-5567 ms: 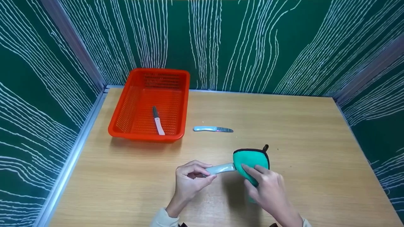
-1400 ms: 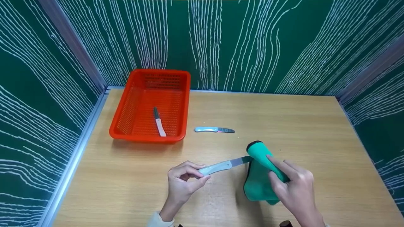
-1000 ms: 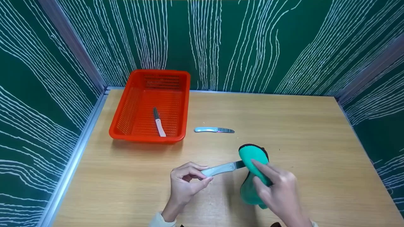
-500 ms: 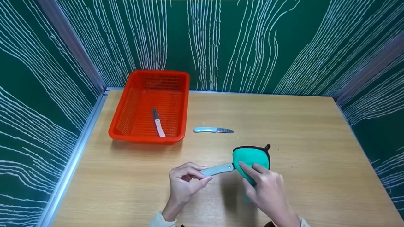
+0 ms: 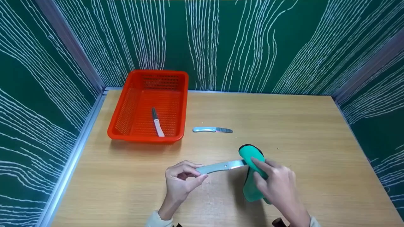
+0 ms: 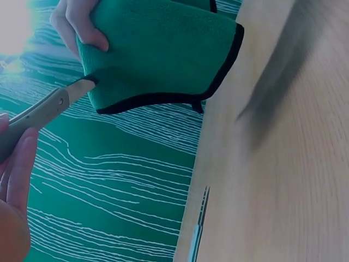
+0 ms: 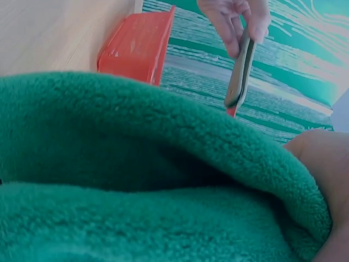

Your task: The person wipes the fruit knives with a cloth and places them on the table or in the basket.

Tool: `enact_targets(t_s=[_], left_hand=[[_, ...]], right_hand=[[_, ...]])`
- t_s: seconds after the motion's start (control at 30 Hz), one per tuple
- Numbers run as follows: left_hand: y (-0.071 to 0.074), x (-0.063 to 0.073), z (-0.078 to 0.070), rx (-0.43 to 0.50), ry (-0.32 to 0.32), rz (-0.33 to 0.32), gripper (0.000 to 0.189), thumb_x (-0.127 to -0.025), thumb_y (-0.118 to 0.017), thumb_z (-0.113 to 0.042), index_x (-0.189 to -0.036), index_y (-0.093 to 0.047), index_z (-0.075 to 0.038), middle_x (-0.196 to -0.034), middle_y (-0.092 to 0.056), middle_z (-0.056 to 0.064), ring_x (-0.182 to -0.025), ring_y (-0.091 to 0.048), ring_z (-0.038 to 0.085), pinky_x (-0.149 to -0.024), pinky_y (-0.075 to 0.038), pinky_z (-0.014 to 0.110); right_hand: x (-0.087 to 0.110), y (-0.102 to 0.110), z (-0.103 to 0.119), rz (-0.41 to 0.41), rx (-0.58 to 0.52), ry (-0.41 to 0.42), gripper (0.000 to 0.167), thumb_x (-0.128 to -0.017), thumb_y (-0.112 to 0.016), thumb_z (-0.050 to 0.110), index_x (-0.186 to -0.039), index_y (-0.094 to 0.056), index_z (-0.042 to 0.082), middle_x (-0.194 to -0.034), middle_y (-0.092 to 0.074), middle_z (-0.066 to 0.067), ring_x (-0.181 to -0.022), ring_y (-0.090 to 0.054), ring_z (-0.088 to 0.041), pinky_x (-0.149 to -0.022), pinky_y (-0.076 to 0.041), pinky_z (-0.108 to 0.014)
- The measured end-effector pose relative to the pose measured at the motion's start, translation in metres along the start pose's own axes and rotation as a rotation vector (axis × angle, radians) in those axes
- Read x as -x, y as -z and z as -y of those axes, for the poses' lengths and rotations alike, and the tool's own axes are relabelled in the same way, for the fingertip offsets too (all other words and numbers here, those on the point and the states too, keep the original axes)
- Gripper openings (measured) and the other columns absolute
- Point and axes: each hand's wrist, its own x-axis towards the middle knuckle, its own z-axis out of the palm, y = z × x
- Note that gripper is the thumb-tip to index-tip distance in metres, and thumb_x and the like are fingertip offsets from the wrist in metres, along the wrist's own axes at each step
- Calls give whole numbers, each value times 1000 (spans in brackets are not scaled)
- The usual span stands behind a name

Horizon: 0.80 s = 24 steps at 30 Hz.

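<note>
My left hand [image 5: 181, 181] pinches the pale grey-green handle of a folding knife [image 5: 214, 167] above the table, its blade unfolded and pointing right. Over the blade's end lies a folded green cloth [image 5: 252, 186] with black edging, which hides the tip. My right hand [image 5: 277, 181] grips the cloth around the blade, index finger lying along it. In the left wrist view the cloth [image 6: 163, 60] hangs down past the blade, clear of the table. The right wrist view is mostly filled by the fluffy cloth [image 7: 109, 125], with the knife handle [image 7: 239, 73] beyond.
A red perforated basket [image 5: 116, 132] stands at the back left of the wooden table [image 5: 300, 126]. Inside it lies an unfolded knife with a pinkish-white handle [image 5: 158, 127]. Right of the basket lies a blue-handled knife [image 5: 205, 129], blade out. Green patterned panels [image 5: 176, 37] enclose the table.
The cloth has slid back and forth along the blade. Since half a second ago my right hand has drawn it rightward, baring more blade. My left hand has shifted slightly left.
</note>
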Motion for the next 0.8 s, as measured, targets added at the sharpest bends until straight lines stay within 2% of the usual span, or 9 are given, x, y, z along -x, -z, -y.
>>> enact_targets(t_s=[0.1,0.23,0.33,0.5,0.6,0.73,0.8], left_hand=[[3,1,3,-5,4,1,17,-66,-76,16,-77,-67,6,-84,-68,21,-76,-68,28,-60,-58,40],[7,2,4,-24,75,-9,16,-69,-75,14,-79,-67,6,-86,-68,21,-74,-68,27,-62,-59,40],[9,3,6,-41,104,-18,16,-69,-76,13,-81,-68,5,-87,-68,21,-75,-68,26,-63,-59,39],[9,5,11,-88,84,-22,19,-69,-76,13,-86,-71,4,-86,-70,19,-73,-69,23,-61,-59,36],[6,6,12,-57,93,-17,19,-73,-73,14,-90,-70,8,-84,-70,19,-70,-70,26,-61,-59,39],[3,8,11,-6,176,-35,16,-80,-69,9,-96,-68,9,-83,-70,20,-69,-70,31,-64,-58,42],[2,8,10,-14,217,-53,14,-83,-68,4,-97,-67,8,-84,-70,19,-68,-70,31,-65,-58,42]], right_hand=[[-1,2,-5,-6,-7,-36,33,-66,-67,-2,-96,-76,7,-55,-26,13,-42,-17,1,-35,-18,-18],[-2,6,-11,-13,-9,-76,32,-66,-67,-4,-94,-77,7,-54,-25,13,-42,-17,0,-35,-19,-19],[-2,9,-14,-5,-12,-106,31,-67,-66,-4,-94,-76,7,-53,-25,12,-41,-18,-2,-35,-19,-20],[-2,12,-16,20,-34,-168,30,-68,-65,-3,-95,-76,5,-52,-24,10,-39,-21,-6,-35,-21,-21],[-1,12,-17,30,-44,-186,29,-68,-65,-3,-94,-76,4,-51,-24,10,-39,-22,-7,-35,-21,-21],[-1,11,-17,40,-51,-193,29,-68,-65,-3,-94,-76,4,-51,-26,9,-39,-23,-7,-35,-22,-21],[0,11,-17,40,-54,-198,29,-68,-65,-4,-94,-76,4,-50,-27,9,-39,-24,-7,-35,-23,-22]])
